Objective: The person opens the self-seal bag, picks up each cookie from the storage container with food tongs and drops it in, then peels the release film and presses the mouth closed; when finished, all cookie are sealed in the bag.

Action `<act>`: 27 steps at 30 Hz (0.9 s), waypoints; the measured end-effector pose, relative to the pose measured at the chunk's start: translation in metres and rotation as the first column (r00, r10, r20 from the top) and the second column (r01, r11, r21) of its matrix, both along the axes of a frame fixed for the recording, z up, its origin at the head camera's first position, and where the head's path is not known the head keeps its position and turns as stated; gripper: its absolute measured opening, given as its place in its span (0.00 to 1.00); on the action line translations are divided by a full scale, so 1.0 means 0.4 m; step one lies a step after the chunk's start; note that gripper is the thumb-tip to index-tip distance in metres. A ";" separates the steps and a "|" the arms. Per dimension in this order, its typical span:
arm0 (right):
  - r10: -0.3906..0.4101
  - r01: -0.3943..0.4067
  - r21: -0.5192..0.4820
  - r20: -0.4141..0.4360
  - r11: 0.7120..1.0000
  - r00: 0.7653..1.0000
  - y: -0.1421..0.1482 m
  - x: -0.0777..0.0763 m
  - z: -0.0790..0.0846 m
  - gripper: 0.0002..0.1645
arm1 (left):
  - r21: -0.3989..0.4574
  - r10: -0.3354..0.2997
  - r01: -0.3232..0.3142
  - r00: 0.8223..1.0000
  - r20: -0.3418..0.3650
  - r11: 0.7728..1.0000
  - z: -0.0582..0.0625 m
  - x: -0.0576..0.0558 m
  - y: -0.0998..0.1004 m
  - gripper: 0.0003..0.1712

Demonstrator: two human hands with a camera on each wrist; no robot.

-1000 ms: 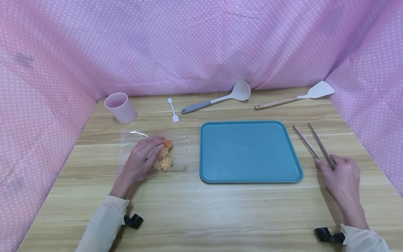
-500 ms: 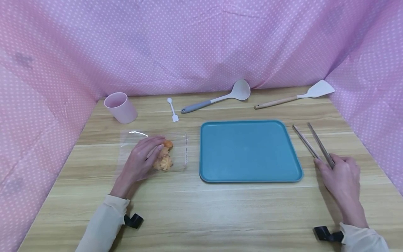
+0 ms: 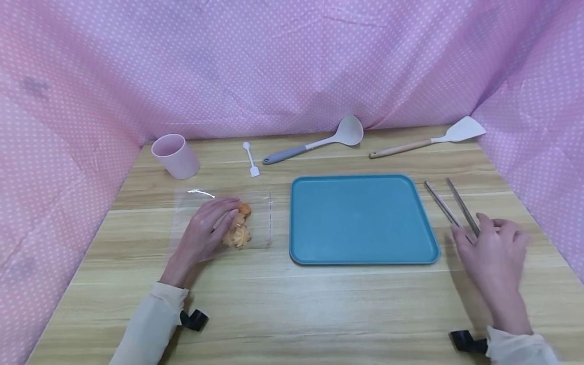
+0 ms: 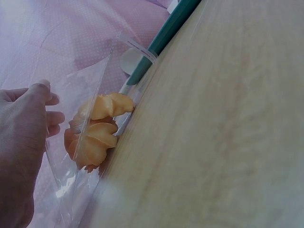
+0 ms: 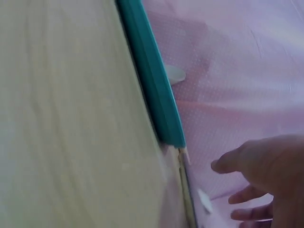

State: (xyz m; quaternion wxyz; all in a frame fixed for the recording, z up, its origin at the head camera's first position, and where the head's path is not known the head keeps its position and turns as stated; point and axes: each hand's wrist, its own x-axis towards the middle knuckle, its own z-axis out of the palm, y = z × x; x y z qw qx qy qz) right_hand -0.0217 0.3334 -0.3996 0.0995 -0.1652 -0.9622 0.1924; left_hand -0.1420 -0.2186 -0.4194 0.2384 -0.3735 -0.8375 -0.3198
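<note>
My left hand (image 3: 207, 228) is over a clear plastic bag (image 3: 260, 203), its fingertips pinching the film. In the left wrist view the film (image 4: 71, 85) rises to those fingertips. Several ridged golden cookies (image 3: 239, 235) lie in the bag, partly covered by the hand in the head view. Metal tongs (image 3: 461, 203) lie with their arms spread on the table to the right of the tray. My right hand (image 3: 495, 253) hovers over their near end and hides it. The right wrist view shows this hand's fingers (image 5: 247, 194) spread apart, with nothing between them.
A teal tray (image 3: 360, 220) lies between the hands. Behind stand a pink cup (image 3: 178, 159), a small white spoon (image 3: 251, 159), a grey-handled ladle (image 3: 315, 144) and a white spatula (image 3: 426, 142). Pink dotted cloth (image 3: 292, 66) hangs round the back and sides.
My right hand has let go of the tongs, its fingers lifting and spreading. The tongs stay where they were. My left hand, the bag and the cookies have not moved.
</note>
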 end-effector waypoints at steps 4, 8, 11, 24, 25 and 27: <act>0.091 -0.093 -0.003 -0.130 0.996 0.987 -0.074 -0.013 0.014 0.34 | -0.004 -0.001 0.001 1.000 -0.001 1.000 0.001 0.002 0.000 0.14; 0.259 -0.265 0.016 -0.284 0.964 0.923 -0.162 -0.041 0.013 0.27 | -0.006 -0.001 0.001 1.000 -0.006 1.000 0.003 0.003 0.000 0.14; 0.403 -0.421 0.039 -0.373 0.906 0.835 -0.232 -0.065 0.007 0.23 | -0.010 0.000 0.000 1.000 -0.011 1.000 0.003 0.003 0.001 0.13; 0.760 -0.790 -0.038 -0.246 0.612 0.601 -0.518 -0.128 0.019 0.17 | -0.018 0.009 -0.009 1.000 -0.001 1.000 0.007 0.005 0.003 0.13; 0.774 -0.801 -0.045 -0.229 0.597 0.590 -0.538 -0.131 0.019 0.17 | -0.016 0.006 -0.006 1.000 -0.002 1.000 0.007 0.006 0.002 0.13; 0.795 -0.815 -0.059 -0.192 0.576 0.576 -0.573 -0.136 0.021 0.17 | -0.011 0.002 -0.002 1.000 -0.005 1.000 0.006 0.006 0.002 0.14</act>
